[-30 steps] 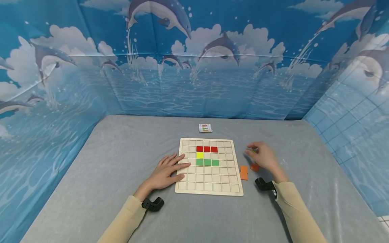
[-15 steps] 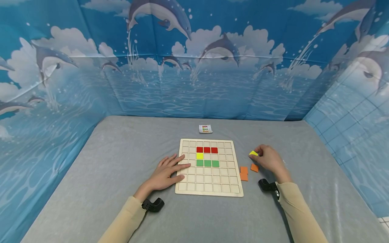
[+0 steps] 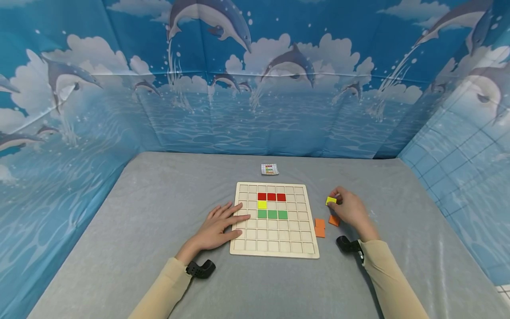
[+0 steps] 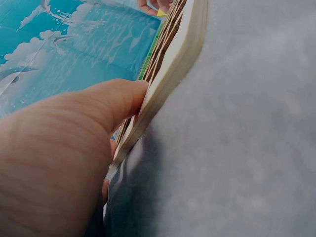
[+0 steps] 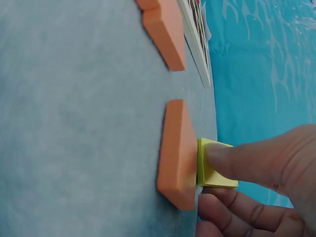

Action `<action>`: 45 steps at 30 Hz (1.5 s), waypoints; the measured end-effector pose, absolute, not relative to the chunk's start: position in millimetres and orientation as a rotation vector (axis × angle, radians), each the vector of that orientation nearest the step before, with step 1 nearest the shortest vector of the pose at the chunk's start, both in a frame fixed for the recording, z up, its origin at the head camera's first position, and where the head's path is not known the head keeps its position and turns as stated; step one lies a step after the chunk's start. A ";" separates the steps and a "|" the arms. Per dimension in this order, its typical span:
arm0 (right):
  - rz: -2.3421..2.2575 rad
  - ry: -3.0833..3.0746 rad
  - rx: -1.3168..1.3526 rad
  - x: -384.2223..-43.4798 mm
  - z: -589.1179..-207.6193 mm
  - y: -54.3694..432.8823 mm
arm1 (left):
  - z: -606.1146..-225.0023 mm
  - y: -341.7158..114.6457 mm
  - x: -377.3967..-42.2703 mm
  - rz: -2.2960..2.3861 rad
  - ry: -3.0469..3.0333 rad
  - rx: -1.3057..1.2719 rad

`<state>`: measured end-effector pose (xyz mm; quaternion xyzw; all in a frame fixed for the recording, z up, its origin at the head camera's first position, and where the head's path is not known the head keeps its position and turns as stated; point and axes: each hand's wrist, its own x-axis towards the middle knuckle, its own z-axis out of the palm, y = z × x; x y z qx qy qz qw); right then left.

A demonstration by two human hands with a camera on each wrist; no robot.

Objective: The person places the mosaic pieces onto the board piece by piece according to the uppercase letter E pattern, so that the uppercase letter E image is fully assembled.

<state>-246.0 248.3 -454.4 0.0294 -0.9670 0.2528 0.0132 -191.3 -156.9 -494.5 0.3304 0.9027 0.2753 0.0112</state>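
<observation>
My left hand [image 3: 217, 227] rests with spread, straight fingers on the left edge of a wooden grid board [image 3: 275, 247]. Set in the board are a row of red tiles [image 3: 271, 196], one yellow tile [image 3: 261, 204] and a row of green tiles [image 3: 272, 214]. Off the board's right side, my right hand [image 3: 350, 212] pinches a yellow square tile [image 5: 217, 170] between thumb and fingers. Just below that hand lies a loose orange tile [image 5: 177, 155]. The left wrist view shows the thumb [image 4: 123, 98] against the board's rim.
Two more orange tiles [image 3: 319, 227] lie against the board's right edge. Beyond the board is a small card [image 3: 269, 169] with a coloured grid pattern. A grey cloth [image 3: 179, 177] covers the table, and a blue dolphin curtain [image 3: 255, 124] rises behind it.
A yellow tile has come into view in my right fingers, where a second ago only a green sliver showed. It has since turned slightly. The left hand stays put on the board.
</observation>
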 end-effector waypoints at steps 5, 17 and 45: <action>0.793 -2.950 0.136 -242.9 -454.0 242.0 | -493.7 -155.3 -191.3 0.854 2.813 1.032; 0.969 -2.829 0.501 -223.6 -443.9 193.4 | -494.6 -152.2 -193.0 0.861 2.812 1.045; 1.074 -2.833 0.597 -221.8 -455.7 180.0 | -483.9 -139.4 -134.1 0.691 2.895 0.681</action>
